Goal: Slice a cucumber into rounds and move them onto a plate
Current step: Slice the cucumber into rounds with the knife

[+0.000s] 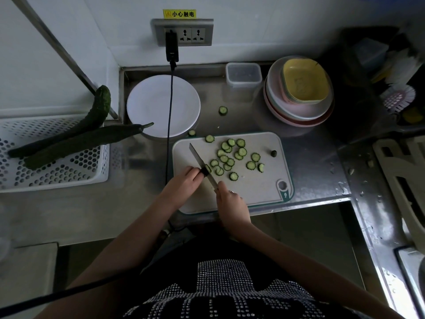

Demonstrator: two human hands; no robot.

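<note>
Cucumber stub (205,172) lies on the white cutting board (264,187) at the centre of the frame, and our left hand (184,180) pinches it with curled fingers. Our right hand (232,200) grips the handle of the knife (199,160), fingers closed around it; the blade stands across the stub and points to the upper left. Many cut rounds (230,155) lie spread on the board to the right of the blade. Two more rounds (222,110) lie on the steel worktop (310,157) above the board. The white plate (147,104) stands above and left of the board, with no rounds on it. At the left of the frame, two whole cucumbers (76,139) rest on a white basket (57,171).
</note>
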